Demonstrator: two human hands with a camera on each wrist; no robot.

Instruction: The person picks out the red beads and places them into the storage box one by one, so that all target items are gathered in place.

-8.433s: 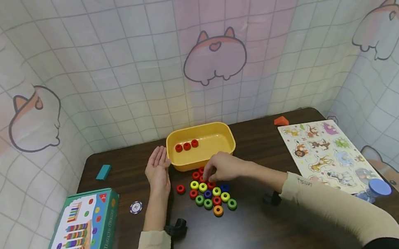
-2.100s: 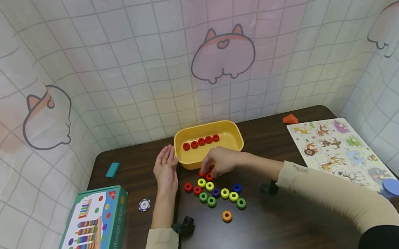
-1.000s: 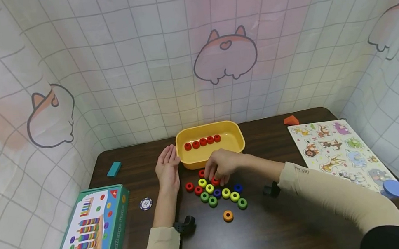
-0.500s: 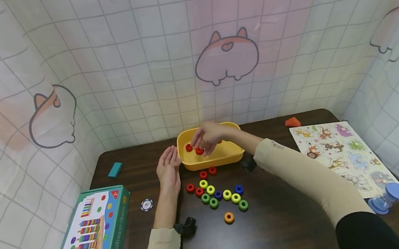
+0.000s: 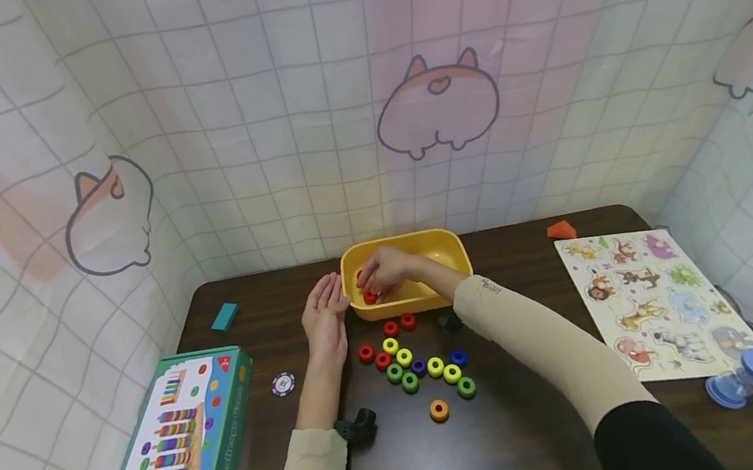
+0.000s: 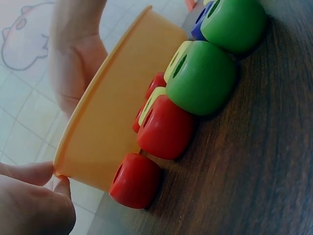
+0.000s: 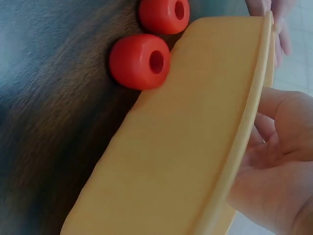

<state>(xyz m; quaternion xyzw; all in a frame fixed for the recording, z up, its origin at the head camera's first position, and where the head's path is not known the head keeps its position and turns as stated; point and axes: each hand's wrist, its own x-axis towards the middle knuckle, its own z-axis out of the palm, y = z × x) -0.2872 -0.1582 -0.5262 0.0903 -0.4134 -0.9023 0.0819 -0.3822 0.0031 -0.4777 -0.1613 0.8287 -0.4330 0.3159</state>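
A yellow plastic basin (image 5: pixel 427 304) stands at the table's back. My right hand (image 5: pixel 389 269) reaches into it, fingers pointing down, and pinches a red ring (image 5: pixel 370 297) near its front left. The hand covers most of the basin's other red rings; in the right wrist view the front wall hides its fingertips. Palm up, my left hand (image 5: pixel 325 321) lies beside the basin's left end, fingers straight, thumb touching the rim. In front lie loose rings: several red rings (image 5: pixel 408 321), yellow rings (image 5: pixel 436 367), green rings (image 5: pixel 410 382), two dark blue rings (image 5: pixel 458 358) and one orange ring (image 5: pixel 439 411).
A green-edged game box (image 5: pixel 177 448) lies at the left, near a poker chip (image 5: pixel 283 384) and a teal block (image 5: pixel 224 317). On the right are an animal puzzle board (image 5: pixel 661 310), a blue-capped hourglass (image 5: pixel 747 378) and an orange block (image 5: pixel 562 230). A patterned curtain (image 5: pixel 269 162) surrounds the table.
Red rings in the basin have grown from three to several. My right hand has lifted another red ring from the table cluster into the basin's front left. The left hand stays by the rim.
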